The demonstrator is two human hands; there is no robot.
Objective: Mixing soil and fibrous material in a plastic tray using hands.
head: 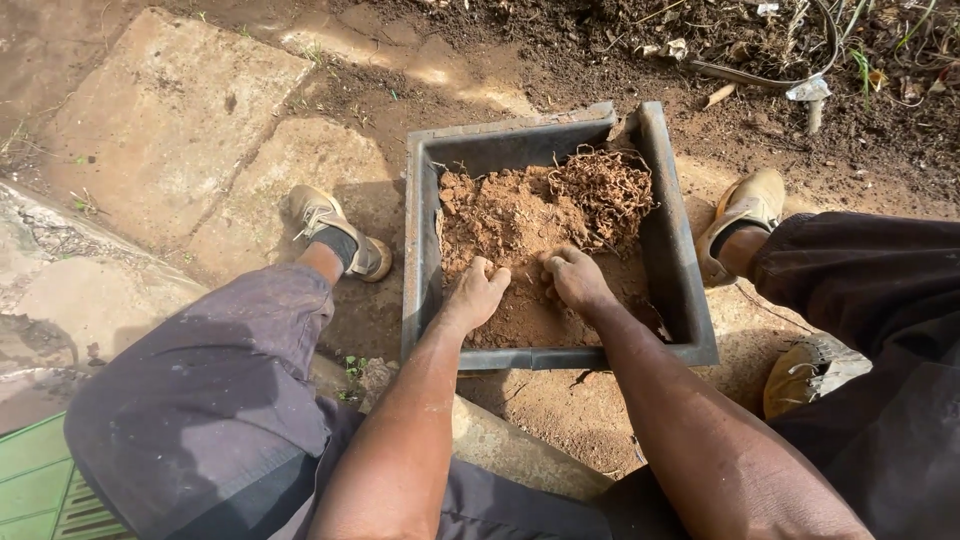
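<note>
A grey square plastic tray lies on the ground between my feet. It holds a heap of reddish-brown soil and a tangle of dry brown roots at its far right. My left hand rests on the soil, fingers curled and dug into the heap. My right hand sits beside it, fingers also bent into the soil. The two hands are close together, nearly touching, and dusted with earth.
My left shoe stands on flat paving stones, my right shoe beside the tray. A tan object lies at the right. Dark loose earth with litter and twigs lies beyond. A green grate shows at bottom left.
</note>
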